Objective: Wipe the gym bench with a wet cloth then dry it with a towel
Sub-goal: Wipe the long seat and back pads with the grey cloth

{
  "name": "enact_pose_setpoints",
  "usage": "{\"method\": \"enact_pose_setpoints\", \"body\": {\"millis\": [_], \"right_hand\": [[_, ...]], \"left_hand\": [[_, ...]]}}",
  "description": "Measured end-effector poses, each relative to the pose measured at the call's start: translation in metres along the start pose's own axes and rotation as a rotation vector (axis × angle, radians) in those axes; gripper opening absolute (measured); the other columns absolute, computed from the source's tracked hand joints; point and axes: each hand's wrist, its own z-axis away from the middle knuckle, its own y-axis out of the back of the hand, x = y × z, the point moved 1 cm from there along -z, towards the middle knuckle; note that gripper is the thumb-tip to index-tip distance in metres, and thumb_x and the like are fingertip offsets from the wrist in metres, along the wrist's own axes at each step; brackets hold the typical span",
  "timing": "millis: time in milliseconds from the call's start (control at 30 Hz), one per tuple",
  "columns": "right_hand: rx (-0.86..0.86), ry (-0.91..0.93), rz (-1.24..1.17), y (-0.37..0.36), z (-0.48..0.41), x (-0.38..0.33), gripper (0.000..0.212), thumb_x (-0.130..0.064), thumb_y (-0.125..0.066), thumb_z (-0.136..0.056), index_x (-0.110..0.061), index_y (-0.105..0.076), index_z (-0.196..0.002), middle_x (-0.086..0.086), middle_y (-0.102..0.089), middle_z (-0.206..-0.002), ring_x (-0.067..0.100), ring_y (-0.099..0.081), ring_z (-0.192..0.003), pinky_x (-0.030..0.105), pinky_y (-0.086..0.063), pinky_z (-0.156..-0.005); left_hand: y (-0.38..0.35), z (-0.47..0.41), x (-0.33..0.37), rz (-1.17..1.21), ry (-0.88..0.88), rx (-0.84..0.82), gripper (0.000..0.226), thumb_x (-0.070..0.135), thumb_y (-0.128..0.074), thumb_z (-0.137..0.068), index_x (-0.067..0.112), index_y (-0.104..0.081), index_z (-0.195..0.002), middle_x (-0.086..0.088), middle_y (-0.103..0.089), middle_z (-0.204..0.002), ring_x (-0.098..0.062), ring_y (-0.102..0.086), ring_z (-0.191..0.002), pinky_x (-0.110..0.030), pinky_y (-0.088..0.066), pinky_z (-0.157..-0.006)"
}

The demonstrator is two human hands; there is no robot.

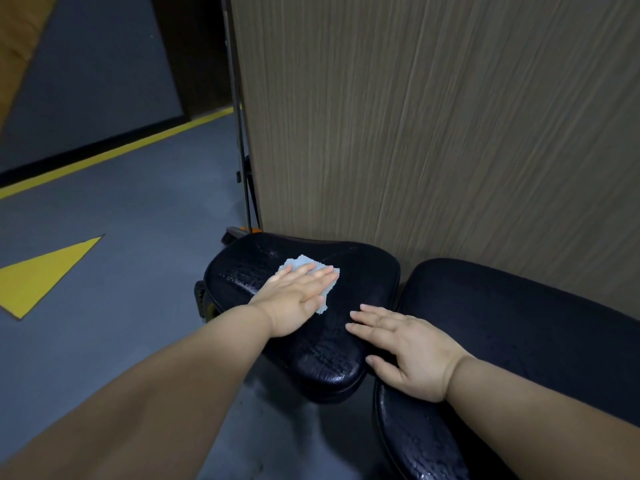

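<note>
The gym bench has two black padded parts: a seat pad [242, 271] in the middle and a long back pad [519, 323] at the right. Both shine with wet streaks. A small light blue cloth [298, 263] lies on the seat pad. My left hand [298, 299] presses flat on the cloth with straight fingers. My right hand [405, 348] rests flat with spread fingers across the seat pad's near end and the gap to the back pad. No towel is in view.
A wood-grain wall panel [433, 133] rises right behind the bench. The grey floor [138, 202] at the left carries a yellow stripe and a yellow triangle [45, 271]. A thin metal pole [239, 133] stands beside the panel's left edge.
</note>
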Motion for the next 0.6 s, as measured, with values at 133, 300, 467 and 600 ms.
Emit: {"method": "enact_pose_setpoints", "body": {"millis": [133,300,467,600], "right_hand": [[0.059,0.007,-0.026,-0.004,-0.002,0.003,0.053,-0.036,-0.041,-0.088,-0.027,-0.048,-0.14,-0.007,-0.042,-0.148,0.005,-0.025,-0.142,0.025,-0.023,-0.115],[0.079,0.011,-0.003,-0.005,-0.001,0.006,0.054,-0.033,-0.041,-0.086,-0.026,-0.05,-0.139,-0.005,-0.045,-0.146,0.005,-0.025,-0.141,0.023,-0.019,-0.115],[0.097,0.013,0.029,-0.005,-0.002,0.007,0.054,-0.033,-0.041,-0.086,-0.024,-0.051,-0.138,-0.004,-0.046,-0.145,0.004,-0.024,-0.14,0.022,-0.015,-0.114],[0.082,0.01,0.026,-0.004,-0.004,0.007,0.057,-0.034,-0.037,-0.085,-0.025,-0.048,-0.14,-0.006,-0.043,-0.146,0.001,-0.021,-0.141,0.016,-0.012,-0.114]], "left_hand": [[-0.001,-0.017,0.002,0.019,0.045,0.001,0.052,0.028,-0.022,-0.106,0.039,-0.005,-0.154,0.024,-0.002,-0.159,-0.002,0.008,-0.147,-0.029,0.011,-0.118],[-0.003,-0.019,0.015,0.038,0.077,-0.019,0.053,0.028,-0.021,-0.105,0.036,-0.003,-0.155,0.022,0.0,-0.16,-0.004,0.009,-0.147,-0.03,0.01,-0.118],[-0.011,0.004,0.032,0.014,-0.112,-0.027,0.052,0.03,-0.023,-0.106,0.037,-0.003,-0.154,0.025,0.002,-0.158,0.001,0.012,-0.145,-0.02,0.016,-0.112],[-0.005,-0.003,0.02,0.061,-0.093,-0.046,0.05,0.03,-0.022,-0.106,0.041,-0.006,-0.153,0.028,0.0,-0.157,0.004,0.011,-0.145,-0.022,0.015,-0.115]]}}
